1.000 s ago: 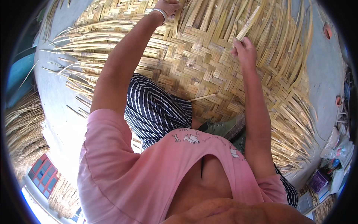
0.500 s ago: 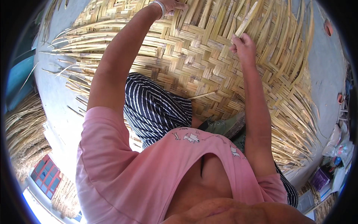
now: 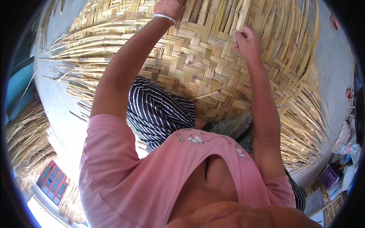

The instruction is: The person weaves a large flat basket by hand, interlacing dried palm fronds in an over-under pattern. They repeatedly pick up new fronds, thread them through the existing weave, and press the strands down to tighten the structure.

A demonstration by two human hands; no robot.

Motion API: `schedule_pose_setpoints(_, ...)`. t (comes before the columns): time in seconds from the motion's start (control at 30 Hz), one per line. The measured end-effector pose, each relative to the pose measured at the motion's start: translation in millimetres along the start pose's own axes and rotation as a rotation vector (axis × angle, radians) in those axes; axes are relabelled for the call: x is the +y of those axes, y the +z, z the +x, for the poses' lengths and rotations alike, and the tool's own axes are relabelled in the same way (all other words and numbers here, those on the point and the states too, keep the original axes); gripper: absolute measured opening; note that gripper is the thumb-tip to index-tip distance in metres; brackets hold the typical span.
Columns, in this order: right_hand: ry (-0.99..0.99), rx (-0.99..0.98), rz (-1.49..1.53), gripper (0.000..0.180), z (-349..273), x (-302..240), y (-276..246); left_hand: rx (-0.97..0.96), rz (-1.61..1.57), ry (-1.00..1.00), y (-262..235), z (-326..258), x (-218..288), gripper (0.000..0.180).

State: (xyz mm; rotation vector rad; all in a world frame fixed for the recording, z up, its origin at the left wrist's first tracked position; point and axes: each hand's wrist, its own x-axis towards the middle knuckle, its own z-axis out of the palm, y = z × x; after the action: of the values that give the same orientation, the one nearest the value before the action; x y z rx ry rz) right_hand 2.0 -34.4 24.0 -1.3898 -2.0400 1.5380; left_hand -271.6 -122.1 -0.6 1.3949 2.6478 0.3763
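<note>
A large mat of woven split-bamboo strips spreads under both my arms, with a herringbone weave in the middle and loose strip ends around its edges. My right hand is closed over the mat, thumb and fingers pinched at the lower end of a pale bamboo strip that runs up toward the top edge. At the top, my left hand, with a pale bangle at its wrist, reaches over the far part of the weave. Its fingers are mostly hidden or cut off by the frame edge.
My striped knee and a green shoe rest at the mat's near side. Grey floor surrounds it. A dried-stalk heap lies left; plastic bags and a purple box are at right.
My left hand has shifted slightly right and now shows more of its back. My right hand has moved a little up and turned, still at the strip's end.
</note>
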Motion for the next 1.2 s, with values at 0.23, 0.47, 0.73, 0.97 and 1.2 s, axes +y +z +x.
schedule_pose_setpoints(0.23, 0.004, -0.004, -0.15, 0.029, 6, -18, -14, -0.192, 0.004, 0.197, -9, 30, -1, 0.027)
schedule_pose_setpoints(0.47, 0.007, -0.006, -0.133, 0.028, 0, -29, -10, -0.485, -0.707, 0.346, 20, 63, -66, 0.048)
schedule_pose_setpoints(0.73, -0.007, -0.013, -0.085, 0.03, 0, -22, -11, -0.206, -1.009, 0.024, -8, 31, 6, 0.024)
schedule_pose_setpoints(0.97, -0.011, -0.003, -0.041, 0.03, -5, -26, -10, -0.341, -0.596, -0.082, -6, 49, -2, 0.031)
schedule_pose_setpoints(1.2, -0.003, 0.002, -0.03, 0.03, -3, -24, -10, -0.457, -1.309, -0.376, 10, 66, -19, 0.02)
